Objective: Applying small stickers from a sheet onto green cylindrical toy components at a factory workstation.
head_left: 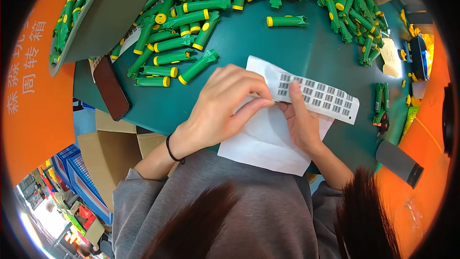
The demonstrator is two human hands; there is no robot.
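While pinched between both hands' fingers (pixel 258 101), sticker sheet (pixel 318 96)

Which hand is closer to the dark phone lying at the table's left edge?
Left. The left hand lies right of the dark phone, pinching the white label sheet; the right hand sits farther right, under that sheet.

Label sheet (pixel 316 95) betw. my left hand (pixel 221 110) & right hand (pixel 301 122): thin paper, slightly glossy, smooth. White backing sheet (pixel 268 146) under my palms: matt paper, creased. Tabletop (pixel 249 43) beyond my fingers: smooth, low sheen. Green tubes (pixel 199 66) past left knuckles: shiny plastic w/ yellow caps.
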